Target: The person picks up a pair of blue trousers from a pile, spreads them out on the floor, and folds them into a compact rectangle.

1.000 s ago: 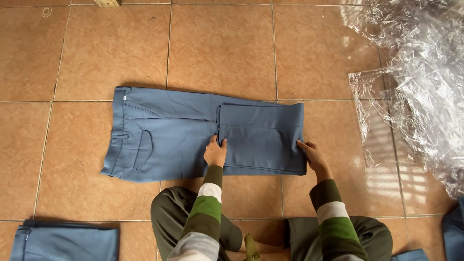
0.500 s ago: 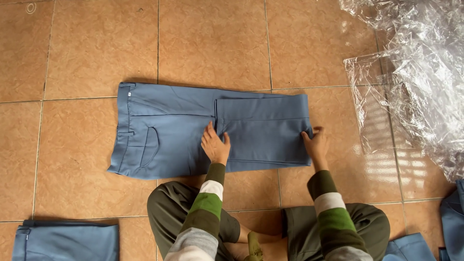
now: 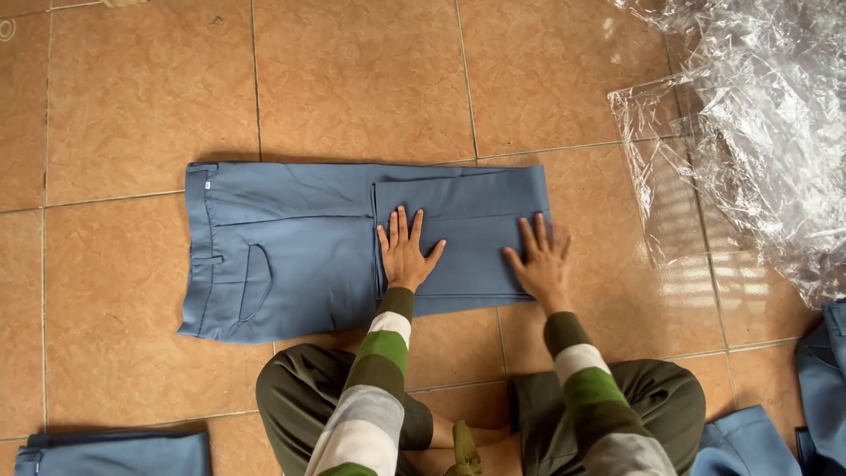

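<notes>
Both hands have slid inward from the folded section's near corners since a second ago and now lie flat on top of it. On a floor of tan tiles (image 3: 352, 79), a pair of blue trousers (image 3: 291, 251) lies with its long axis running left to right across the view, waistband and back pocket at the left end, legs doubled back on themselves at the right. The left hand (image 3: 405, 251) rests palm down with fingers spread at the inner edge of the fold; the right hand (image 3: 539, 260) presses flat, fingers splayed, near the fold's outer end. Crumpled clear plastic bags (image 3: 749, 123) are heaped at the upper right, just beside the trousers. More blue garments (image 3: 115, 454) show at the lower corners.
</notes>
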